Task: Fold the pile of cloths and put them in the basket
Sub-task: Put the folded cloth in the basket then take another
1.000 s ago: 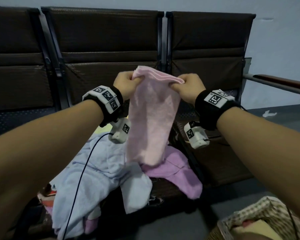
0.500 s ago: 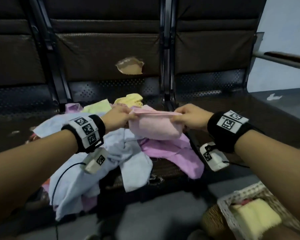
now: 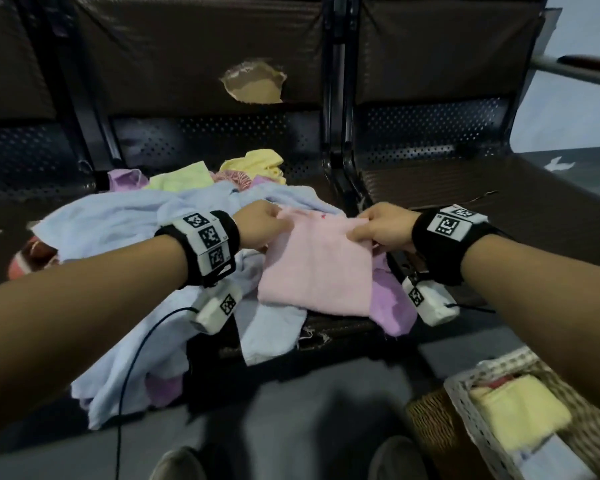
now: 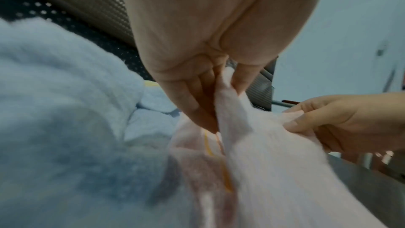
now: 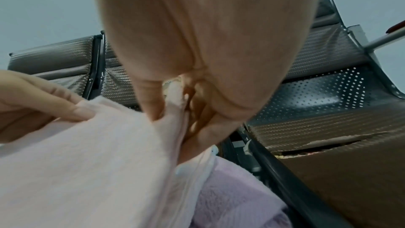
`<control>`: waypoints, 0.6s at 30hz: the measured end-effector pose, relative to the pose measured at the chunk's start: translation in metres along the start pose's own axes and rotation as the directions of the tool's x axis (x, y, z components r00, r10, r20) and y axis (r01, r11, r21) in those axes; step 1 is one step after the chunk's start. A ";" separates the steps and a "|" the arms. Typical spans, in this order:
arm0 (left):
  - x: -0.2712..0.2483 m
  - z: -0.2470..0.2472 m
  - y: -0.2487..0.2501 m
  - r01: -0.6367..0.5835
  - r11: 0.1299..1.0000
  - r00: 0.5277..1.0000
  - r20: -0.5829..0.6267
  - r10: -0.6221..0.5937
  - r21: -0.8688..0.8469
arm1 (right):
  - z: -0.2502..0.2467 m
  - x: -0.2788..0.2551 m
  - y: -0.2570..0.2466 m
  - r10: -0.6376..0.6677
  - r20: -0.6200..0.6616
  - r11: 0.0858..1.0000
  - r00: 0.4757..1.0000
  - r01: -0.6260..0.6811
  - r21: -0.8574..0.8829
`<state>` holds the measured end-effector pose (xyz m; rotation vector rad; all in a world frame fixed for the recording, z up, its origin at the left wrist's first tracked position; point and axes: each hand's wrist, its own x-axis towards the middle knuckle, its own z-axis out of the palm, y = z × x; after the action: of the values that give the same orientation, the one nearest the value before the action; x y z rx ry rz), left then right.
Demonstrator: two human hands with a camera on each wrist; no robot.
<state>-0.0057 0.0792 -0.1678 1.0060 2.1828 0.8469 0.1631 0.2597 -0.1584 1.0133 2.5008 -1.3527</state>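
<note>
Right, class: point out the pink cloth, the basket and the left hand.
pink cloth (image 3: 316, 268): head view, middle of its top layer.
basket (image 3: 459, 393): head view, white rim.
left hand (image 3: 257, 225): head view, back of hand.

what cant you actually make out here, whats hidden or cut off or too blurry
- Basket: head view, cut off by the lower right corner and crossed by the right forearm; how many cloths lie under the yellow cloth is unclear.
- Pile under the blue cloth: head view, mostly covered.
- Pink cloth: how many layers it has is unclear; its far edge is hidden by the left hand and right hand.
- Wrist views: blurred, palms block much.
</note>
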 end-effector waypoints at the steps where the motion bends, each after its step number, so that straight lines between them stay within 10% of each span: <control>1: 0.010 0.001 -0.004 -0.018 1.000 0.996 -0.082 0.020 0.024 | 0.000 0.010 0.001 -0.058 -0.094 0.998 0.994 0.055 -0.038; 11: 0.053 0.011 -0.036 0.080 0.997 0.945 -0.318 -0.072 0.014 | 0.025 0.052 0.007 -0.222 -0.402 0.949 0.888 0.103 -0.298; 15: 0.031 0.005 -0.033 0.046 0.998 0.939 -0.341 -0.030 0.039 | 0.038 0.016 0.013 -0.512 -0.192 0.795 0.837 0.377 -0.476; 18: 0.002 0.011 -0.034 -0.091 0.996 0.989 -0.111 0.093 0.017 | 0.053 -0.007 0.034 -0.513 0.053 0.666 0.857 0.435 -0.606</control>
<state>-0.0136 0.0666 -0.2000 1.0964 2.2516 0.9547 0.1787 0.2277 -0.2103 0.3084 3.1052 -0.4475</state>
